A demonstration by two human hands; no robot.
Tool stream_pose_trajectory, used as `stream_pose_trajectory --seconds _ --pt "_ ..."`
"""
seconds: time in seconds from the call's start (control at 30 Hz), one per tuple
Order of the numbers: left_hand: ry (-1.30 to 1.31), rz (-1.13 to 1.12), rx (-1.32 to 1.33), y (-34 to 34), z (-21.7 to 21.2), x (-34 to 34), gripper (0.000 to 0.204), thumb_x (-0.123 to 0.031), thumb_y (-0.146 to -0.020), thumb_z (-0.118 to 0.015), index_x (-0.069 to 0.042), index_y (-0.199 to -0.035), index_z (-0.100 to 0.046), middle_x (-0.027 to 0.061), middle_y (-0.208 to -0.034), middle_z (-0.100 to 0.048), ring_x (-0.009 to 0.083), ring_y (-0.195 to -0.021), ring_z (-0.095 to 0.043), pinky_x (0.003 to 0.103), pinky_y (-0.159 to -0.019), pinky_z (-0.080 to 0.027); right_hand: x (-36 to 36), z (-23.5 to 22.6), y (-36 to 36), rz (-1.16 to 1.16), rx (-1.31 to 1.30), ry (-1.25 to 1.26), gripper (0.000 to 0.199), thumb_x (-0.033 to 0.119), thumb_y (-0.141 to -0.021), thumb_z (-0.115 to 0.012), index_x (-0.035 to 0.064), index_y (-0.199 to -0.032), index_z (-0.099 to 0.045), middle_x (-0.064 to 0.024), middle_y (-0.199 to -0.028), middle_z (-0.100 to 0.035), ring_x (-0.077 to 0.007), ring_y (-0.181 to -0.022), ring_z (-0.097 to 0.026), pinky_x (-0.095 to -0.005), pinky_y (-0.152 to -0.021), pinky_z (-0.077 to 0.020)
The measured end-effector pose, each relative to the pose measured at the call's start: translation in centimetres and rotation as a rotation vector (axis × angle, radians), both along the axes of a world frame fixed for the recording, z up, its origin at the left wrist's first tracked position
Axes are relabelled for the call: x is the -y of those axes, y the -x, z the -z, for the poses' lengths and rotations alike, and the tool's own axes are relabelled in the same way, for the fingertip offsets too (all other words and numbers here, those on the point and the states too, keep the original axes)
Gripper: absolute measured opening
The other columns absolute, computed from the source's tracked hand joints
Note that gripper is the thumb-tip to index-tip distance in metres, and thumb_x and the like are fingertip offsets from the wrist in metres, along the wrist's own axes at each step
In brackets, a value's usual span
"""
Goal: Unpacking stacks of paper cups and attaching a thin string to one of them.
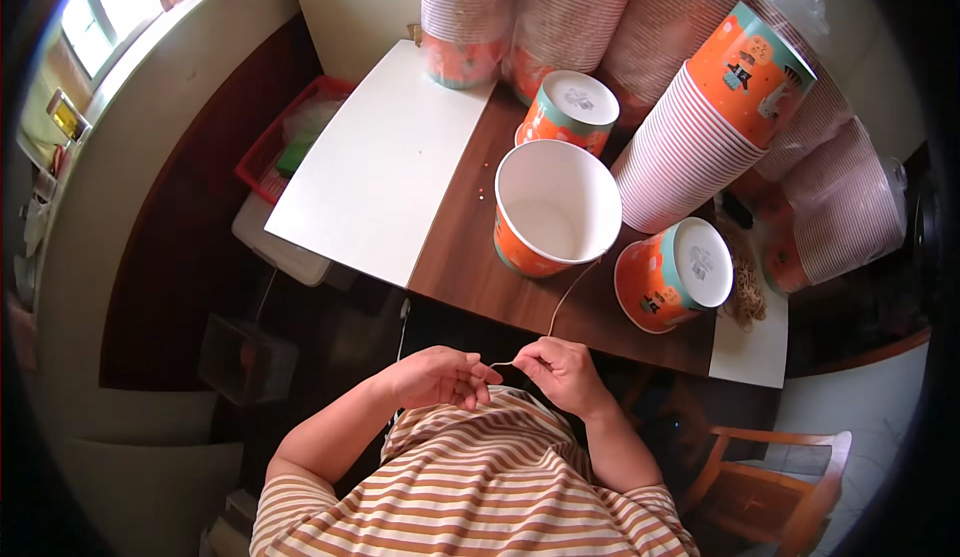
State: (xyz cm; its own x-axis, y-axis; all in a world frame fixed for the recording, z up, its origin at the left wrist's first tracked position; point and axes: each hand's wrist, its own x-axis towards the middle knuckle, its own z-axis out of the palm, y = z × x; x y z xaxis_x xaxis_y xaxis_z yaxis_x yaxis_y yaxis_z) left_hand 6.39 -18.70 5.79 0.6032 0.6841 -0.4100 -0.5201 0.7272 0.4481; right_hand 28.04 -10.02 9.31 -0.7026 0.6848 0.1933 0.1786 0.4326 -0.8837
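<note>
My right hand (563, 374) pinches a thin beige string (557, 307) in front of my striped shirt. From the pinch, one stretch of string runs up over the table edge to the right side of an upright paper bucket (540, 263), white inside and orange outside. A short end sticks out leftward from my right fingertips toward my left hand (445, 377). My left fingers are loosely curled and apart, close to that end; whether they touch it is hard to see. To the right of the bucket, an orange and green paper bucket (655, 279) sits upside down.
Behind stands another upturned bucket (568, 122). A tall leaning stack of buckets (690, 147) and several plastic-wrapped stacks (465, 17) crowd the back and right. A bundle of string (745, 292) lies at the right. A red basket (270, 147) sits left; a wooden chair (770, 492) stands lower right.
</note>
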Motion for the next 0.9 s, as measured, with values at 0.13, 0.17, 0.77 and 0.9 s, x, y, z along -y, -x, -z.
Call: stream_pose_trajectory --seconds 0.13,0.17,0.77,0.9 --pt "-0.053 -0.072 -0.195 -0.7 -0.8 0.0 0.028 -0.02 -0.095 -0.054 0.005 -0.106 -0.061 0.0083 -0.08 -0.065 0.0121 -0.068 -0.059 0.023 -0.063 -0.048 0.1 0.5 -0.2 0.031 -0.044 -0.022 0.007 0.007 -0.083 -0.068 0.0014 -0.08 -0.063 -0.0081 -0.07 -0.061 -0.0169 -0.061 -0.059 -0.0269 -0.055 -0.0457" --pt "-0.085 -0.087 -0.265 -0.8 -0.9 0.0 0.023 -0.017 -0.093 -0.058 0.004 -0.1 -0.063 0.0063 -0.076 -0.065 0.0101 -0.065 -0.058 0.021 -0.059 -0.047 0.1 0.5 -0.1 0.041 -0.041 -0.027 0.008 0.007 -0.083 -0.067 0.0013 -0.079 -0.063 -0.0078 -0.069 -0.061 -0.0168 -0.06 -0.059 -0.0271 -0.054 -0.0455" --pt "-0.361 0.068 -0.568 -0.3 -4.5 -1.4 0.02 -0.016 -0.093 -0.057 0.002 -0.091 -0.065 0.0011 -0.074 -0.063 0.006 -0.068 -0.056 0.02 -0.061 -0.046 1.5 -1.9 1.4 -0.17 -0.007 0.209 0.042 -0.004 -0.075 -0.066 0.0021 -0.116 -0.056 -0.0024 -0.087 -0.055 -0.0094 -0.061 -0.047 -0.0193 -0.059 -0.0451" --pt "-0.334 0.016 -0.558 -0.2 -4.1 -1.7 0.024 -0.021 -0.093 -0.058 0.002 -0.092 -0.065 0.0025 -0.075 -0.065 0.0067 -0.067 -0.058 0.02 -0.062 -0.048 1.6 -0.7 1.7 -0.035 -0.152 -0.055 0.026 -0.005 -0.076 -0.068 0.002 -0.1 -0.061 -0.0067 -0.083 -0.06 -0.0136 -0.065 -0.058 -0.024 -0.057 -0.0472"
